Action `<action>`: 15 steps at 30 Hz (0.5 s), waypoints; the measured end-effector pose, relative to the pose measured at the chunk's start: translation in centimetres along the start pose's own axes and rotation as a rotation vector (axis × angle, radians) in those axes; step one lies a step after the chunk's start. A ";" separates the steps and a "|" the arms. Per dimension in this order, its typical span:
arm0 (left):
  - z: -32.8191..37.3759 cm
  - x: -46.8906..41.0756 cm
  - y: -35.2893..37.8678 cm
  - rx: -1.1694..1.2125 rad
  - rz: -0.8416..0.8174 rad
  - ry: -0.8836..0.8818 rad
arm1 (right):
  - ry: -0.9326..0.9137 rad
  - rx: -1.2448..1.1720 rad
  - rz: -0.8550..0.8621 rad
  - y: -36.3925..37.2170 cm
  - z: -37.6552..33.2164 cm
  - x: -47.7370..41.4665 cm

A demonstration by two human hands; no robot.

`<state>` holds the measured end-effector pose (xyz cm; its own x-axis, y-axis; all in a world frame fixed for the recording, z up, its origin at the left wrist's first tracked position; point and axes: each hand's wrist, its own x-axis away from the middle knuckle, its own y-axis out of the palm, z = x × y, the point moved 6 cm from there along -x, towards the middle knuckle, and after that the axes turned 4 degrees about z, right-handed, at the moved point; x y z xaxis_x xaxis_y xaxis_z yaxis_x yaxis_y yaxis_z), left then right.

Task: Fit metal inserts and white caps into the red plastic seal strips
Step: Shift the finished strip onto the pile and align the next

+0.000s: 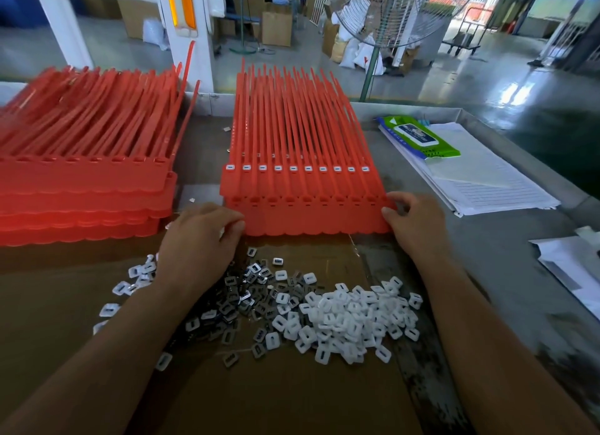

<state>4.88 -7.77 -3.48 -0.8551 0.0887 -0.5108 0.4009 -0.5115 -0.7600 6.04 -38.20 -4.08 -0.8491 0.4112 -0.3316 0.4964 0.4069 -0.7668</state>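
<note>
A stack of red seal strip sheets [302, 188] lies in the middle of the table. Its top sheet carries a row of fitted white caps [297, 168]. The front sheet [316, 219] beneath shows empty slots. My left hand [198, 240] grips the left front corner of that sheet, and my right hand [414, 222] pinches its right front corner. Nearer to me, a heap of dark metal inserts [242, 300] and a heap of loose white caps [352, 318] lie on brown cardboard [292, 395].
A second, taller pile of red seal strips [84, 175] fills the left side. A green wet-wipe pack [418, 137] rests on a stack of lined papers [470, 171] at right. More paper [571, 272] lies at the far right edge. A standing fan [389, 16] is behind the table.
</note>
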 end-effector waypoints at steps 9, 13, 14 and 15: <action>0.4 0.5 0.8 0.042 -0.213 -0.018 | -0.026 0.054 -0.036 0.5 0.1 -0.1; 0.3 0.5 1.2 0.048 -0.248 -0.046 | -0.125 0.034 0.020 -0.5 -2.3 0.4; 0.2 0.5 1.3 0.050 -0.256 -0.051 | -0.166 -0.024 0.003 -0.7 -3.5 0.9; 0.2 0.5 1.3 0.052 -0.260 -0.053 | -0.211 -0.088 -0.054 -0.6 -4.9 1.5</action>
<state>4.89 -8.62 -4.67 -0.9436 0.1786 -0.2786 0.1496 -0.5207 -0.8405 5.41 -33.82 -1.43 -0.8893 0.2109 -0.4058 0.4550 0.4973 -0.7386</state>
